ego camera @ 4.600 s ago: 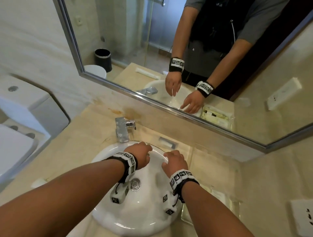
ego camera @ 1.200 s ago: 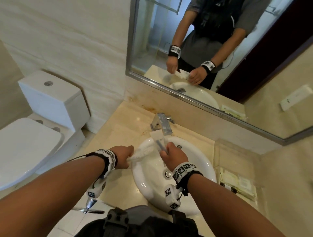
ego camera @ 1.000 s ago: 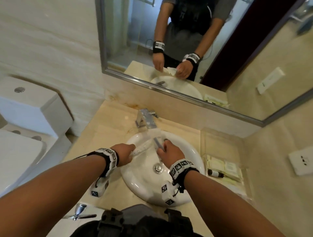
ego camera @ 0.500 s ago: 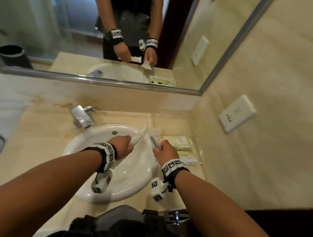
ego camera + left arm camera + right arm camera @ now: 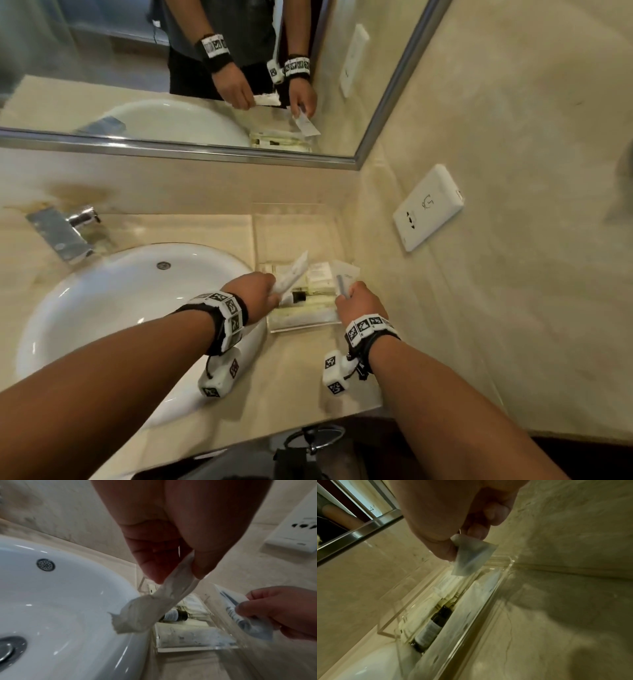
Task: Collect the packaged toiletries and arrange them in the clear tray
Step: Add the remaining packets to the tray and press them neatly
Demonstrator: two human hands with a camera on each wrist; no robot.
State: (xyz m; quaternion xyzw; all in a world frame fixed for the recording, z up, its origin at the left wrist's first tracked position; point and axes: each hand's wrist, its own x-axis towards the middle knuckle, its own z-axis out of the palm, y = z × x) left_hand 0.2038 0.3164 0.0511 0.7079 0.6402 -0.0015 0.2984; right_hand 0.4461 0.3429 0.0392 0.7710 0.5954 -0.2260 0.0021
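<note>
The clear tray (image 5: 291, 222) stands on the counter right of the sink, against the side wall. It holds several pale packets (image 5: 320, 274) and a small dark-capped bottle (image 5: 297, 297). My left hand (image 5: 255, 291) pinches a long white packet (image 5: 294, 272) over the tray's left edge; its free end (image 5: 137, 615) hangs above the sink rim. My right hand (image 5: 356, 303) pinches a small translucent packet (image 5: 342, 279) with a dark strip inside, above the tray's right side (image 5: 471, 558). The bottle (image 5: 431, 627) lies between packets in the tray (image 5: 388, 620).
The white sink (image 5: 120, 308) fills the left of the counter, with the chrome tap (image 5: 61, 233) behind it. A mirror (image 5: 171, 68) runs along the back wall. A white socket plate (image 5: 428, 209) sits on the right wall. The counter's front edge (image 5: 308, 414) is near my wrists.
Both hands have carried their packets rightwards from over the sink to above the clear tray. My view has swung right, so the toilet is out of sight.
</note>
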